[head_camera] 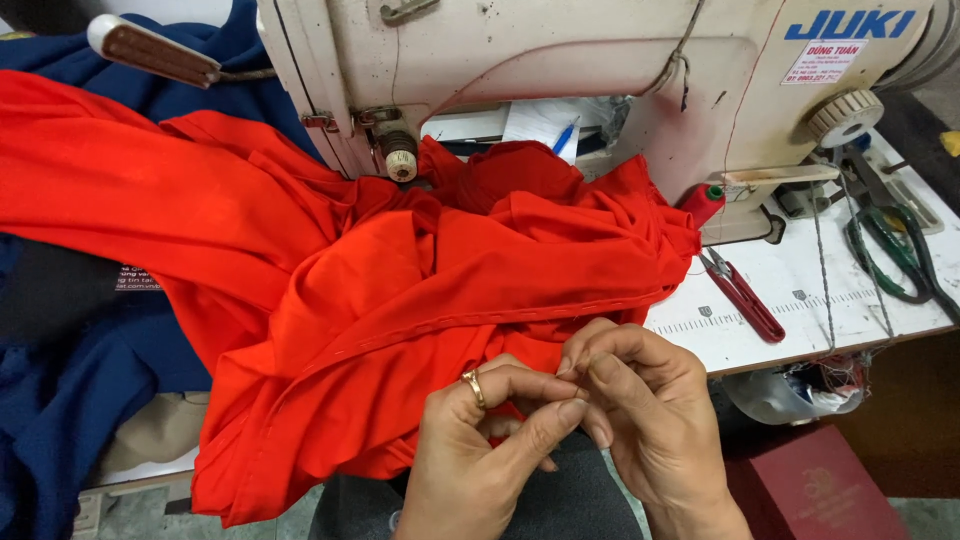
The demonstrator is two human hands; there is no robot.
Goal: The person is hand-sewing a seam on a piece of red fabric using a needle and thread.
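Note:
A large red fabric (pixel 330 290) lies bunched over the sewing table and under the arm of a cream sewing machine (pixel 560 70). A folded seam runs across it toward the hands. My left hand (pixel 480 440), with a gold ring on one finger, pinches the fabric's near edge between thumb and forefinger. My right hand (pixel 640 400) meets it fingertip to fingertip and pinches the same edge just beside it. Both hands are at the lower middle, in front of the table edge, above my lap.
Red-handled thread snips (pixel 745 295) lie on the white table (pixel 800 300) right of the fabric, dark green-handled scissors (pixel 895 250) farther right. Navy cloth (pixel 70 400) lies at left. A dark red box (pixel 815 485) sits below at right.

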